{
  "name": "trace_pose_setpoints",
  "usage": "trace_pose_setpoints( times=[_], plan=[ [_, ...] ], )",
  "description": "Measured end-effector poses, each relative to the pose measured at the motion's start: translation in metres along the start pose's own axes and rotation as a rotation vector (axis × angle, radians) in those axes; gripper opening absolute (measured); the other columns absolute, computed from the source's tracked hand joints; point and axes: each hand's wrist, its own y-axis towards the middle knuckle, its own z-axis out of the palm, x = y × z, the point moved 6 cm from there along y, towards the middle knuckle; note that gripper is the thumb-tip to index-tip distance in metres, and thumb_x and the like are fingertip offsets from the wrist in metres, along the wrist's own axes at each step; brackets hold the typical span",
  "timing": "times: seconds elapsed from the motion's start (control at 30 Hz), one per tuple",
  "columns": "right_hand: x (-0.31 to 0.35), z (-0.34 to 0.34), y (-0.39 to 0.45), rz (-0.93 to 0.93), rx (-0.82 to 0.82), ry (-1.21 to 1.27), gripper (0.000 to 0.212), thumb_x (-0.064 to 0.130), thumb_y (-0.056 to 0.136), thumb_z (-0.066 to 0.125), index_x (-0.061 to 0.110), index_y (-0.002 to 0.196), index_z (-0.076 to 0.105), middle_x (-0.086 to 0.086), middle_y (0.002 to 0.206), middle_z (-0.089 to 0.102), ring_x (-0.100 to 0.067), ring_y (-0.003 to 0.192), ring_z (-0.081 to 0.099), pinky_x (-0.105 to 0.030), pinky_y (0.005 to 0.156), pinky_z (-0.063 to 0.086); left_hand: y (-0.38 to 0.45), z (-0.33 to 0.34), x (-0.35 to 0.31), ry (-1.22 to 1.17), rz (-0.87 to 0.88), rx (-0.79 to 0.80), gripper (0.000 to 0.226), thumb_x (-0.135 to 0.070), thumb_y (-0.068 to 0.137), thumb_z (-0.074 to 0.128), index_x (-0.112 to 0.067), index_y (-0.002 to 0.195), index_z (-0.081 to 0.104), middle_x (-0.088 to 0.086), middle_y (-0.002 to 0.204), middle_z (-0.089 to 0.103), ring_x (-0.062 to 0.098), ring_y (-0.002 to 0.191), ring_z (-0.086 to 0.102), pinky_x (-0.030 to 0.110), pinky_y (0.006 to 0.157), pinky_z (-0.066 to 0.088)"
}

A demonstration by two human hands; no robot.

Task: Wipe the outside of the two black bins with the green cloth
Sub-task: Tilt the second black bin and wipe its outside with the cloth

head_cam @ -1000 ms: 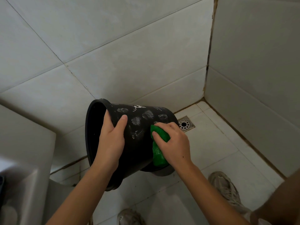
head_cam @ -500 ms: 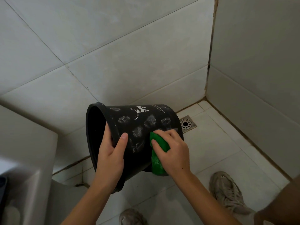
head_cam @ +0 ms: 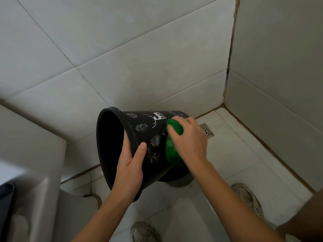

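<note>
Above the floor [head_cam: 244, 163] corner, left hand [head_cam: 130, 169] is gripping a bin [head_cam: 145, 137] rim; right hand [head_cam: 189, 138] is pressing the cloth [head_cam: 172, 152] against its still-smudged side.

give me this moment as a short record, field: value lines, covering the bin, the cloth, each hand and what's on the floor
bin: one black bin in view, tipped on its side, mouth facing left, white print and pale smudges on its wall
cloth: green cloth pressed against the bin's outer wall near the base
left hand: left hand grips the bin's rim, thumb on the outside
right hand: right hand holds the cloth on the bin
floor: metal drain in the tiled corner; two shoes below
second bin: not in view
</note>
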Motion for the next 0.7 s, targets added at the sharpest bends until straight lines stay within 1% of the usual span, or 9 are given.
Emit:
trace_pose_setpoints(
  times=[0.07,0.13,0.2,0.27,0.33,0.43,0.47,0.63,0.7],
  plan=[
    [0.006,-0.002,0.003,0.016,0.015,-0.032,0.034,0.045,0.091,0.056,0.031,0.122,0.061,0.003,0.106,0.056,-0.017,0.096,0.056,-0.024,0.069,0.031,-0.001,0.001,0.0,-0.003,-0.003,0.003,0.056,-0.033,0.097,0.048,-0.043,0.149,0.028,-0.014,0.139,0.053,0.007,0.127,0.052,0.045,0.108,0.044],
    [0.035,-0.006,-0.015,-0.155,-0.019,-0.007,0.033,0.043,0.089,0.055,0.028,0.117,0.063,0.001,0.101,0.056,-0.017,0.09,0.056,-0.024,0.066,0.035,0.001,0.001,0.0,-0.023,0.002,-0.009,0.054,-0.039,0.098,0.049,-0.043,0.148,0.031,-0.013,0.141,0.053,0.009,0.129,0.051,0.047,0.11,0.04],
    [0.061,-0.007,-0.046,-0.34,0.013,0.071,0.031,0.041,0.087,0.053,0.025,0.11,0.066,0.0,0.094,0.057,-0.017,0.081,0.057,-0.024,0.058,0.043,0.002,0.0,-0.001,-0.042,0.009,-0.029,0.05,-0.038,0.099,0.046,-0.039,0.148,0.035,-0.011,0.138,0.056,0.009,0.127,0.053,0.045,0.112,0.039],
    [0.064,-0.005,-0.057,-0.441,0.052,0.104,0.03,0.039,0.087,0.053,0.024,0.109,0.068,0.0,0.091,0.058,-0.016,0.078,0.057,-0.024,0.057,0.047,0.001,0.0,-0.001,-0.042,0.011,-0.027,0.055,-0.038,0.094,0.043,-0.037,0.148,0.035,-0.011,0.137,0.057,0.008,0.126,0.054,0.042,0.111,0.039],
    [0.047,-0.005,-0.039,-0.375,0.024,0.072,0.031,0.039,0.087,0.053,0.024,0.109,0.068,0.0,0.09,0.057,-0.017,0.078,0.058,-0.021,0.058,0.042,0.0,-0.001,0.0,-0.024,-0.004,-0.039,0.053,-0.041,0.094,0.042,-0.046,0.146,0.034,-0.017,0.14,0.053,0.004,0.129,0.05,0.043,0.113,0.037],
    [0.019,-0.003,-0.008,-0.102,0.018,0.024,0.029,0.04,0.09,0.057,0.028,0.114,0.066,0.005,0.093,0.054,-0.017,0.083,0.057,-0.019,0.059,0.03,-0.001,0.001,0.001,-0.019,-0.048,-0.027,0.044,-0.038,0.1,0.039,-0.062,0.137,0.031,-0.028,0.135,0.051,-0.003,0.126,0.05,0.042,0.11,0.041],
    [0.02,-0.001,-0.006,-0.108,0.024,0.01,0.029,0.04,0.09,0.057,0.029,0.114,0.066,0.006,0.093,0.054,-0.016,0.084,0.056,-0.022,0.06,0.031,0.0,0.001,0.001,-0.018,-0.047,-0.026,0.045,-0.037,0.101,0.038,-0.062,0.138,0.031,-0.029,0.134,0.052,-0.003,0.124,0.051,0.041,0.109,0.042],
    [0.057,-0.004,-0.036,-0.528,0.132,0.105,0.029,0.037,0.088,0.056,0.024,0.11,0.068,0.001,0.092,0.058,-0.014,0.08,0.056,-0.024,0.062,0.046,0.004,0.001,-0.004,-0.073,0.017,-0.028,0.048,-0.03,0.099,0.042,-0.04,0.146,0.037,-0.015,0.136,0.057,0.007,0.127,0.053,0.043,0.111,0.039],
    [0.05,-0.004,-0.026,-0.525,0.14,0.089,0.029,0.038,0.088,0.056,0.024,0.11,0.069,0.001,0.093,0.058,-0.016,0.081,0.058,-0.026,0.063,0.048,0.004,0.001,-0.004,-0.055,0.022,-0.026,0.049,-0.03,0.099,0.043,-0.041,0.146,0.036,-0.016,0.135,0.057,0.006,0.126,0.054,0.042,0.109,0.041]
  ],
)
